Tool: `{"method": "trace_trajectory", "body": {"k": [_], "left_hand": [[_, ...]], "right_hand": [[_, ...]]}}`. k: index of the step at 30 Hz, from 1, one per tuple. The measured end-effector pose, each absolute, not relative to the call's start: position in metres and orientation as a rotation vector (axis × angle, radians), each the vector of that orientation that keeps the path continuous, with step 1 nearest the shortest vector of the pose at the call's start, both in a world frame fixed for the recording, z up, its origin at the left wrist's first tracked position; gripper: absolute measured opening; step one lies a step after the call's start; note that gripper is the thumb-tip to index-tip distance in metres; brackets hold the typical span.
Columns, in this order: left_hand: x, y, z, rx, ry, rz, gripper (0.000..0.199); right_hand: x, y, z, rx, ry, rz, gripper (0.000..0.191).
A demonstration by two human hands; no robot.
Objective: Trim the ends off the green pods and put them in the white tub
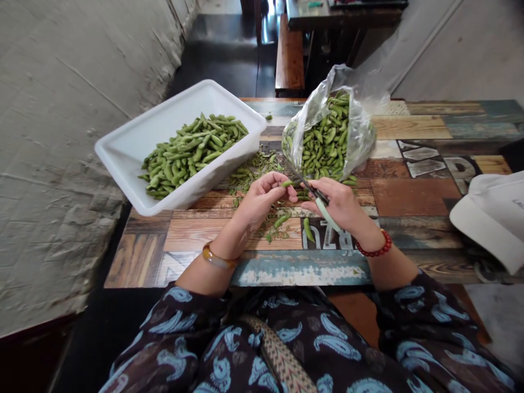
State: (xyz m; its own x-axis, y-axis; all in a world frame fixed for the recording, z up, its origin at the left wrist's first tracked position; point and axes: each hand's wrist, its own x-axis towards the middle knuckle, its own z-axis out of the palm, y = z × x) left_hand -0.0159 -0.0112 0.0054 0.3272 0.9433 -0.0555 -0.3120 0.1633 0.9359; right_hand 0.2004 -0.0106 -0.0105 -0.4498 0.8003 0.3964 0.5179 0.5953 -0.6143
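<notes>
Between thumb and fingers of my left hand is a green soybean pod. My right hand is closed around scissors with a pale green handle, their dark blades pointing up and left near that pod. Beyond my right hand an open clear plastic bag bulges with pods. To the left stands a white plastic tub holding a heap of pods. Cut bits and stems litter the tabletop around my hands, and a loose pod lies close to my right wrist.
The patchwork wooden table runs off to the right, where a white cap rests at its edge. A rough wall rises on the left. Behind the table are a wooden bench and another table.
</notes>
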Motion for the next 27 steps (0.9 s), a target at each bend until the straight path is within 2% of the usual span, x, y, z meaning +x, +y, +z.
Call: {"method": "trace_trajectory", "body": {"k": [4, 8, 11, 15, 19, 23, 27], "left_hand": [[-0.026, -0.007, 0.010, 1.177, 0.884, 1.000, 0.015], [-0.034, -0.006, 0.012, 1.699, 1.031, 0.705, 0.003], [-0.035, -0.007, 0.009, 1.962, 1.108, 0.522, 0.015], [-0.034, -0.009, 0.003, 2.062, 1.162, 0.434, 0.021], [-0.034, -0.008, 0.001, 2.084, 1.123, 0.446, 0.015], [-0.036, -0.005, 0.009, 1.901, 1.022, 0.694, 0.004], [-0.039, -0.006, 0.019, 1.474, 0.937, 0.818, 0.018]], "right_hand": [[0.203, -0.007, -0.009, -1.116, -2.065, 0.484, 0.044], [0.205, -0.005, -0.008, -1.149, -2.014, 0.450, 0.045], [0.206, -0.003, -0.009, -1.162, -2.014, 0.462, 0.044], [0.207, -0.001, -0.013, -1.171, -2.006, 0.478, 0.047], [0.208, -0.001, -0.014, -1.173, -2.007, 0.463, 0.048], [0.207, -0.002, -0.011, -1.157, -2.012, 0.441, 0.047], [0.204, -0.006, -0.008, -1.077, -2.057, 0.445, 0.047]]}}
